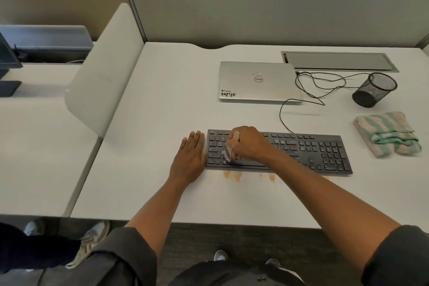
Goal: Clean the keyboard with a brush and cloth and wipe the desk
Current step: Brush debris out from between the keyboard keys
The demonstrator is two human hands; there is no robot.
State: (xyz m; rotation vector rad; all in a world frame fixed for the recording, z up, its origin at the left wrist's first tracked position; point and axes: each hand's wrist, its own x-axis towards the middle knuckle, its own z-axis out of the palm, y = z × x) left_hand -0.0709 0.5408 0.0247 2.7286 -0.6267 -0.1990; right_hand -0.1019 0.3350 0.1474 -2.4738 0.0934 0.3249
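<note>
Right hand (249, 143) clenched around brush (228, 151), bristles on keyboard (325, 153) directly beneath. Left hand (189, 158) flat, released, bracing keyboard's edge. Best: short strokes away from wrist, light pressure. Cloth (387, 133) far right of brushing hand, untouched.

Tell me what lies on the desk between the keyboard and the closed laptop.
In the head view, only a thin black cable crosses the bare desk between the keyboard and the laptop; it loops from the keyboard's far edge up past the laptop's right side.
</note>
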